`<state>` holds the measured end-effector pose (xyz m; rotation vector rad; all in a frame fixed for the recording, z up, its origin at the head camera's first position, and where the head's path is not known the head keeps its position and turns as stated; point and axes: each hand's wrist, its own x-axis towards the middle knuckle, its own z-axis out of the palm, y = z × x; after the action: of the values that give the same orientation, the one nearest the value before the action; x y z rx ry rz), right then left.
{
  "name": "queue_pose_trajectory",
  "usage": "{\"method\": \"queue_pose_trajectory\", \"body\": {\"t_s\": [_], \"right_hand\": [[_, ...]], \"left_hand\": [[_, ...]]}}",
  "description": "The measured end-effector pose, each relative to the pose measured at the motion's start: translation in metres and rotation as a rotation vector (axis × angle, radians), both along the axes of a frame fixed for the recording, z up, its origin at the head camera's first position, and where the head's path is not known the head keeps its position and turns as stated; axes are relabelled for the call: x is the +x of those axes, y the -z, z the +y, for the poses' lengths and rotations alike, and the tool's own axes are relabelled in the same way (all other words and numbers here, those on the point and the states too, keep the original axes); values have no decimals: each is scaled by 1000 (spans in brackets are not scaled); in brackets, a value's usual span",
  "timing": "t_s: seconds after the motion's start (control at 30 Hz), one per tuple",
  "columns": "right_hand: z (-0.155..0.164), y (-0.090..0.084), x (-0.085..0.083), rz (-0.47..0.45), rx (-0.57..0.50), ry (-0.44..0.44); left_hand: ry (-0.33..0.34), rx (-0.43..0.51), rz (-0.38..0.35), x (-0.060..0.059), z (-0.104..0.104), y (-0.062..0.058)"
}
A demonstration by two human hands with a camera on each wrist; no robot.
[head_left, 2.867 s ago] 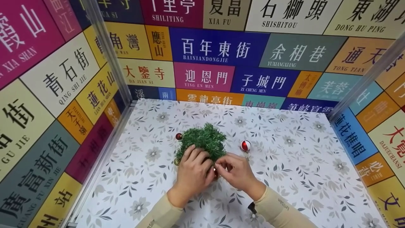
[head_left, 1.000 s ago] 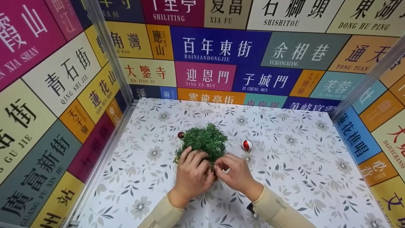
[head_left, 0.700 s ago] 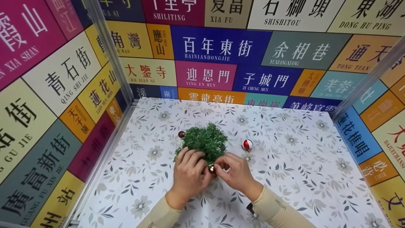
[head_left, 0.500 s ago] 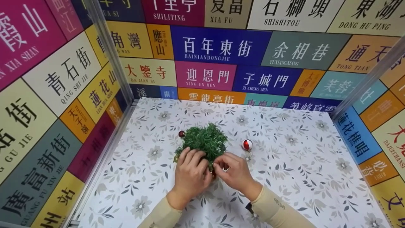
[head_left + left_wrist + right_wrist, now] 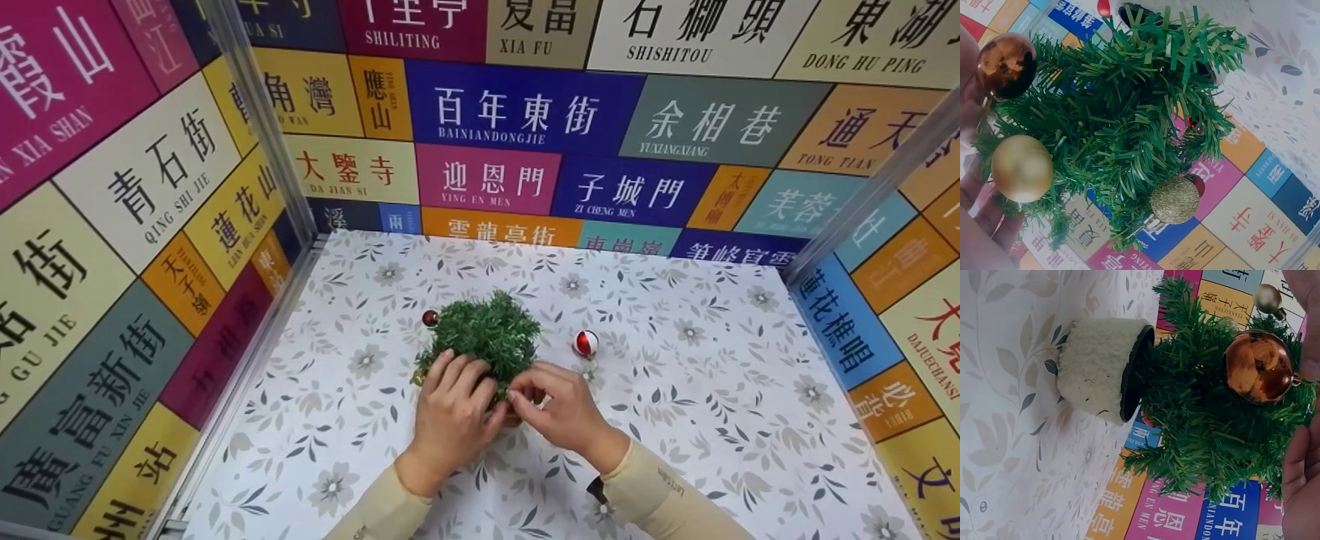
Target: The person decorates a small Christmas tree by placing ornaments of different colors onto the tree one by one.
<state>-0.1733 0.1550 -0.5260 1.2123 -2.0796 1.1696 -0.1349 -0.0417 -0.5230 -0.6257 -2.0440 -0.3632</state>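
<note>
A small artificial Christmas tree point(image 5: 487, 330) stands between the hands, its pot point(image 5: 1095, 368) wrapped in white fleece. The left hand point(image 5: 457, 412) has its fingers curled over the front branches, with its thumb and forefinger pinching at the tip of one. Opposite it, the right hand point(image 5: 566, 405) pinches thumb to forefinger beside the gold cap of a shiny copper bauble point(image 5: 1258, 367); the thin loop there is mostly hidden by fingers. A matte gold bauble point(image 5: 1022, 167) hangs near the left fingers, and a glittery gold bauble point(image 5: 1175, 201) further round.
On the white floral tabletop point(image 5: 705, 420), a red-and-white bauble point(image 5: 586, 343) lies to the right of the tree. A dark red bauble point(image 5: 430, 318) shows at the tree's left side. Walls covered with colourful place-name panels point(image 5: 517, 109) enclose the table at the back and sides.
Both hands stay at the front of the tree with small finger movements. The copper bauble between them shifts about and is now mostly hidden under the fingers in the head view.
</note>
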Motion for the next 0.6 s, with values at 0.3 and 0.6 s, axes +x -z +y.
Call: {"method": "queue_pose_trajectory", "body": {"t_s": [0.3,0.6], "right_hand": [[1,3,-2,21,-36,-75],[3,3,-3,34,-21,-66]], "left_hand": [[106,11,52,0,1,-2],[163,70,55,-1,2,-4]]}}
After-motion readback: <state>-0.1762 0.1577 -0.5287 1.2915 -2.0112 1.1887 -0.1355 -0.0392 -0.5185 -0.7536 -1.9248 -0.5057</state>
